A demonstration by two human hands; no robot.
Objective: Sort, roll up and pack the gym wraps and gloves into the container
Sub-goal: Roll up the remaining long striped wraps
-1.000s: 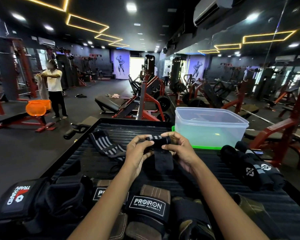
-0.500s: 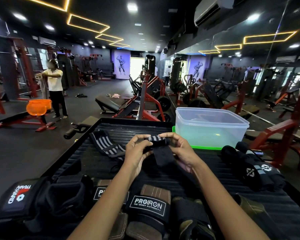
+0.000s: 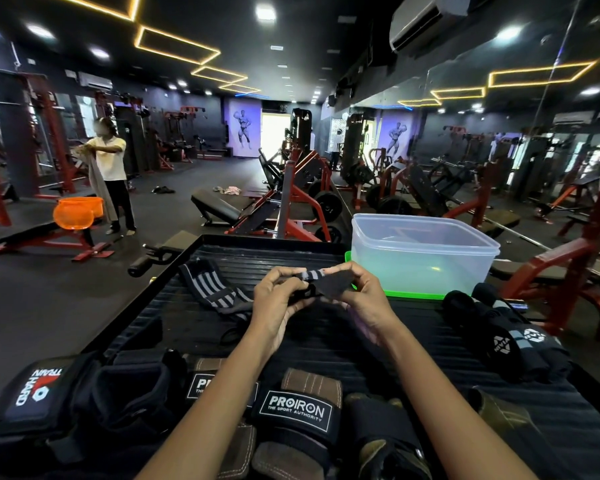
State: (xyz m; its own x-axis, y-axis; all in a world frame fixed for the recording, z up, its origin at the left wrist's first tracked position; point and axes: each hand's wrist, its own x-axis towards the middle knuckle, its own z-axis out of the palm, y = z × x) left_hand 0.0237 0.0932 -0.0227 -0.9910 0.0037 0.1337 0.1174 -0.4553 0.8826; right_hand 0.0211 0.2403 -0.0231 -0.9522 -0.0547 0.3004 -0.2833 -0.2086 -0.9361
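Hands first, two of them: the left hand (image 3: 276, 299) and the right hand (image 3: 362, 299) meet above the ribbed black bench (image 3: 291, 261), each pinching one striped wrist wrap (image 3: 317, 284) between fingers and thumb, its black end hanging between them. Seen from the head camera, this wrap is held just in front of the clear container (image 3: 423, 258), towards the wearer and slightly left of it. The container stands at the bench's far right on a green lid (image 3: 413, 293), and nothing can be made out inside it. A second striped wrap (image 3: 215, 289) lies flat on the bench, well left of the container. Just beside the container's near right corner sit dark rolled wraps with white logos (image 3: 506, 341); their number cannot be told. Far nearer than the container, along the bench's front edge, gloves lie crowded together: two marked PROIRON (image 3: 297, 410), one black glove marked TRAIN HARD (image 3: 37, 386) at the far left, and more dark ones partly hidden by the forearms. Beyond the bench, well left of the container, a person in a pale shirt (image 3: 108, 164) stands beside an orange tub (image 3: 78, 211).
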